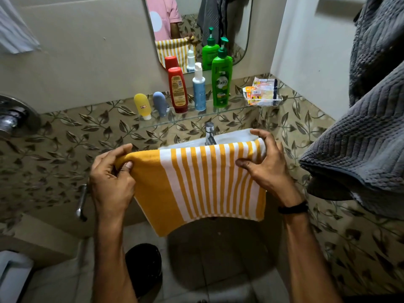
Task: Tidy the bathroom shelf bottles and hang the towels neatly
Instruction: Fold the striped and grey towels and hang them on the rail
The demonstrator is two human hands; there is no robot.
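- Head view: left hand (111, 180) and right hand (270, 166) each had a closed grip on a top corner of the yellow-striped towel (196, 184), stretched flat in front of the sink (231, 136).
- Glass shelf (218, 113) under the mirror (196, 18) carried five bottles (177, 89), upright in a row.
- Grey towel (367, 136) hung at right.

We hold the towel (201, 182) in front of the sink (231, 136), left hand (111, 180) at its left top corner, right hand (269, 165) at its right. Behind the sink, the tap (209, 133) stands below the glass shelf (196, 115). On the shelf, left to right: two inverted tubes (142, 106), three upright bottles (222, 82), a tray (263, 99). The mirror (196, 29) hangs behind them. A second towel (360, 138) hangs at right.
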